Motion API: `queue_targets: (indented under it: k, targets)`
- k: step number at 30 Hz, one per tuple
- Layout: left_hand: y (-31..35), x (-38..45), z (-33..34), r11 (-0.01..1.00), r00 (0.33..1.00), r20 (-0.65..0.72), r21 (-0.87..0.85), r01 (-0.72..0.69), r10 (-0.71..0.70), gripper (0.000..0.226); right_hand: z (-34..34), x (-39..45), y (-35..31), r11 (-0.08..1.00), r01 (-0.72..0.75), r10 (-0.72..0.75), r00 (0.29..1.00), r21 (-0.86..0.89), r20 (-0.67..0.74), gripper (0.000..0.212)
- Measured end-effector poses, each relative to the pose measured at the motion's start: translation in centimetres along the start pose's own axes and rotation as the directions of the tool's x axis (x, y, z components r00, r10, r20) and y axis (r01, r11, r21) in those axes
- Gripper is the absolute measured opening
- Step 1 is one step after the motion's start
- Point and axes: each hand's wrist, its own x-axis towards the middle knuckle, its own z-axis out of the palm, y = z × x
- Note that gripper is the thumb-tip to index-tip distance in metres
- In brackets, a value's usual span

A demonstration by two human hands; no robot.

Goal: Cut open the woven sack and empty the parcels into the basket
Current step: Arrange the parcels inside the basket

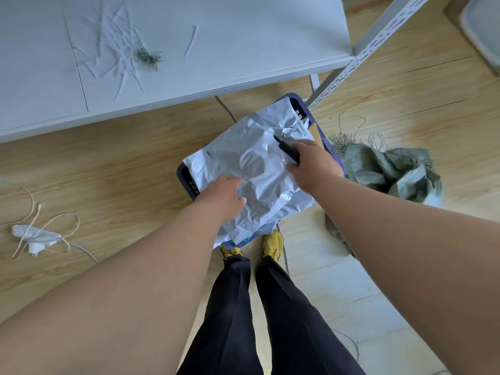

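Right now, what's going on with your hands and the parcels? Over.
Left hand grips silver parcel over basket. Right hand holds black cutter, also on parcel. Woven sack lies crumpled on floor, right of basket. Nothing in the way.

Crumpled silver parcel [251, 169] atop dark blue basket [186, 180]; grey-green woven sack [389, 171] slumped on floor beside it.
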Motion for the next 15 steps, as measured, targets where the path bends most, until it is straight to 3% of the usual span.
queue_targets:
  k: [9,13,15]
  targets:
    - [4.1,-4.2,-0.8,0.999,0.993,-0.112,0.033,0.025,-0.021,0.049,-0.5,-5.0,3.6,0.992,-0.048,0.046,0.999,0.113,0.023,0.027]
    - [8.1,-4.4,1.7,0.998,0.990,-0.139,0.050,0.044,-0.037,0.048,-0.8,-6.6,7.6,0.985,-0.028,0.019,0.998,0.168,0.055,0.014]
    - [11.0,-4.4,4.1,0.998,0.989,-0.141,0.047,0.045,-0.038,0.048,-1.4,-7.6,11.0,0.983,-0.033,0.022,0.998,0.178,0.064,0.020]
